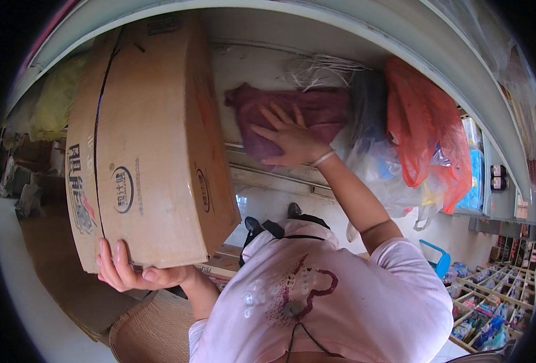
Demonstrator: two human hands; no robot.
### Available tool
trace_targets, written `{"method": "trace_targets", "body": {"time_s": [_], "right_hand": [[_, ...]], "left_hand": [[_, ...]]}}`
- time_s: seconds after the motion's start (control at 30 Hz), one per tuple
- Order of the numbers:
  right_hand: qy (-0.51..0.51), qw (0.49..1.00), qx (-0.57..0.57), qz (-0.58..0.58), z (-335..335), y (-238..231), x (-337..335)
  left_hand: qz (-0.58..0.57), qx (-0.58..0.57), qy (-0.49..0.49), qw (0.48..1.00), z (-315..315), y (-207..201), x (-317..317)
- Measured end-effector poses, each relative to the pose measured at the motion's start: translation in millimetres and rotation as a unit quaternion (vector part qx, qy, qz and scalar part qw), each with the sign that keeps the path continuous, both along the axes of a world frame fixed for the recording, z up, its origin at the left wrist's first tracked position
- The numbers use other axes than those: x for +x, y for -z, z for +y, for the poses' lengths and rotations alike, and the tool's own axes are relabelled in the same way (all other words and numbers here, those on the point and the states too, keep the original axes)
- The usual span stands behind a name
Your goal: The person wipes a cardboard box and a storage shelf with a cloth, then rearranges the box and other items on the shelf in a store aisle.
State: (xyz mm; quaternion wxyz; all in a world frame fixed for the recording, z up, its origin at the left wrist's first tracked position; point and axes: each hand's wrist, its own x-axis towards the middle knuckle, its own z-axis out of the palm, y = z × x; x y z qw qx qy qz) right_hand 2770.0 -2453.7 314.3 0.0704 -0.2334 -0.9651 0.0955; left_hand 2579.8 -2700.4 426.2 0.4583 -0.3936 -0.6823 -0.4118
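Note:
A large brown cardboard box (159, 139) with a dark strap around it stands on the shelf at the left, its near end jutting past the shelf edge. My left hand (126, 269) supports that box at its near lower end, fingers curled up against its side. To the right of the box, a folded maroon cloth (334, 112) lies on the shelf. My right hand (292, 139) rests flat on the cloth with its fingers spread, holding nothing. A pale band circles the right wrist.
White string (325, 69) lies behind the cloth. Red plastic bags (425, 127) and clear bags (395, 181) hang over the shelf edge at right. A yellow bag (59, 100) sits far left. Below are a woven basket (153, 327), a blue stool (440, 260) and divided goods bins (491, 302).

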Motion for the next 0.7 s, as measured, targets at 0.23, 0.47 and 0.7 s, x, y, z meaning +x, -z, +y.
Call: {"method": "trace_targets", "body": {"time_s": [0.23, 0.47, 0.7], "right_hand": [[0.046, 0.996, 0.011, 0.069, 102.4, 28.0, -98.5], [0.113, 0.991, 0.069, 0.011, 154.9, 4.1, -98.0], [0.375, 0.921, 0.089, -0.065, 134.6, 7.8, 6.2]], "left_hand": [[0.004, -0.022, -0.004, 1.0, 0.3, 2.9, -3.0], [0.01, -0.034, -0.003, 0.999, -9.3, 4.6, -7.7], [-0.016, -0.032, -0.005, 0.999, -4.6, 3.9, -5.2]]}}
